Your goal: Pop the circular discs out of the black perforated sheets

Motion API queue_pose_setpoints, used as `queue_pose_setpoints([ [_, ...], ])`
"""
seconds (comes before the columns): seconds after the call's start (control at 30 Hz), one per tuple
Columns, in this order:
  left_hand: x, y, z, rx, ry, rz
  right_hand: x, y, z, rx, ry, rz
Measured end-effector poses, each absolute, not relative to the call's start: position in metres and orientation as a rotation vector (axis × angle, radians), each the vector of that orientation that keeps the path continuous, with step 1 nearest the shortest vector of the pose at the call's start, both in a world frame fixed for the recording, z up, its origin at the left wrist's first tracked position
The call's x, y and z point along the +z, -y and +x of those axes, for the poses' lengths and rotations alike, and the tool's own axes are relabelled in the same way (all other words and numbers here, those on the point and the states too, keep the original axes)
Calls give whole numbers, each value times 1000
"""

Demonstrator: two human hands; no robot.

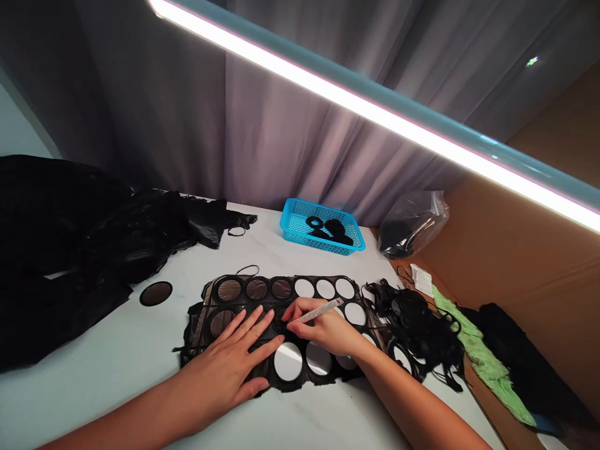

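Note:
A black sheet [193, 325] with rows of round, dark-rimmed openings lies on the white table [319, 422]. Some circles show brown or dark film, while others look white. My left hand [232, 359] rests flat on the sheet's left half, fingers spread and holding nothing. Close to its fingertips, my right hand [319, 325] grips a slim, pale, pen-like tool [321, 311] that slants up to the right. The tool's working tip is hidden by the fingers, which touch the sheet near its middle.
A loose dark disc [156, 293] sits left of the sheet, beside heaped black plastic [94, 250]. Behind stands a blue basket [323, 244] holding black rings. Black scraps [417, 319], a clear bag [415, 219] and green cloth [490, 362] are rightward. A bright tube lamp [375, 112] crosses overhead.

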State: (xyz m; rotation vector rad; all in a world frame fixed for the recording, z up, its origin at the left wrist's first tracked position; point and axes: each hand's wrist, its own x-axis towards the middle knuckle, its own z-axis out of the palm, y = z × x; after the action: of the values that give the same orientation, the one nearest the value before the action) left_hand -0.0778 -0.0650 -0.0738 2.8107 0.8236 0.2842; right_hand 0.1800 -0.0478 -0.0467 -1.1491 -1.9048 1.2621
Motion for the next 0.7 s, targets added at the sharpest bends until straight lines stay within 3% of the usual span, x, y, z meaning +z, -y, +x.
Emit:
queue_pose_setpoints([
  [0.7,-76,68,-78,256,-859,2898,-49,53,169,1112,1915,-1205],
])
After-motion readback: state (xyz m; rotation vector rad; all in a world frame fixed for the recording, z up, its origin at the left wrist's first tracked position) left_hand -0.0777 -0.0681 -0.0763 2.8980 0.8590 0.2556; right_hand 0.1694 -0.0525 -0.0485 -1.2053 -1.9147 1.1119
